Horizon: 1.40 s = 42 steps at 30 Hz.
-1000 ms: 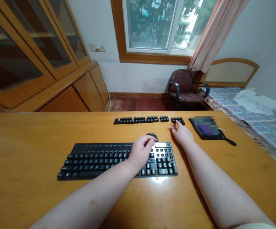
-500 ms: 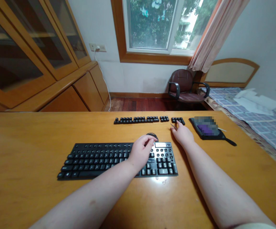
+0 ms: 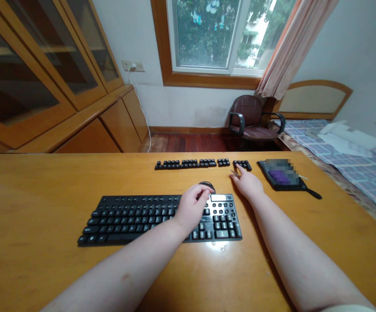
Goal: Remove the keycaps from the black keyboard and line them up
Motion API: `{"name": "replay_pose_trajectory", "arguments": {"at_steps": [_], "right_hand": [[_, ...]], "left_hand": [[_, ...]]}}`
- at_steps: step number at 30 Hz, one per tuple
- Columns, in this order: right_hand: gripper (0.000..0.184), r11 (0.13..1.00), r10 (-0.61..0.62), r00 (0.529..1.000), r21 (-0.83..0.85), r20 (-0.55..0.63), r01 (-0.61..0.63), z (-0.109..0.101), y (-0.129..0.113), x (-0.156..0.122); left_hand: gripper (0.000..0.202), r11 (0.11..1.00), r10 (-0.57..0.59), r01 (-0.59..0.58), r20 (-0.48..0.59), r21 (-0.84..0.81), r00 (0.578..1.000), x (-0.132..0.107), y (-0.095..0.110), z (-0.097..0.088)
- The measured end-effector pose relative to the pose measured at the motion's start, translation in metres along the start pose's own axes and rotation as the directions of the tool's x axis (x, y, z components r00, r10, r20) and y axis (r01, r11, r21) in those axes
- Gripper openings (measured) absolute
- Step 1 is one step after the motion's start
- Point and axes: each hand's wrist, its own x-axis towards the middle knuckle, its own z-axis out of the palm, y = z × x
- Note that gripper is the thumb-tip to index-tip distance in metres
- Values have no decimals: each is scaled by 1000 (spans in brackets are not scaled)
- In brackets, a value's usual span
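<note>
A black keyboard [image 3: 125,220] lies on the desk, with its top rows and the upper number pad stripped of keycaps. My left hand [image 3: 192,206] rests over its right part, thumb and fingers drawn together near the top edge; what they may hold is hidden. My right hand [image 3: 249,184] is beyond the keyboard's right end, its index finger reaching to a small group of loose keycaps [image 3: 246,164]. A thin metal tool [image 3: 234,173], perhaps tweezers, sticks out leftward between its fingers. More loose keycaps [image 3: 184,164] stand in rows to the left of that group.
A black pouch [image 3: 272,184] with a strap lies right of my right hand, its contents partly blurred. A coiled black cable [image 3: 207,185] sits behind the keyboard. Past the far edge of the wooden desk [image 3: 44,195] are a chair [image 3: 248,112] and a bed [image 3: 347,151].
My right hand has shifted slightly left, with the metal tool in it. The left hand stays in place over the keyboard.
</note>
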Motion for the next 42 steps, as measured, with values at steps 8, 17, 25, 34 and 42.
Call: {"name": "replay_pose_trajectory", "arguments": {"at_steps": [8,17,25,34,42], "right_hand": [[56,995,15,996,104,-92,-5,7,5,2],[43,679,-258,700,390,-666,621,-2,0,-30],[29,408,-299,662,535,-687,740,-4,-11,-55],[24,488,-588,644,421,-489,765,-45,-18,-102],[34,565,-519,628,319,-579,761,2,1,-88]], "left_hand": [[19,1000,1,-1,2,8,1000,0,0,0],[20,947,149,-210,246,243,958,-2,2,2],[66,767,187,-484,575,421,797,-8,1,5],[72,830,174,-396,493,392,852,-7,4,6],[57,857,216,-388,446,340,869,-7,-1,7]]}}
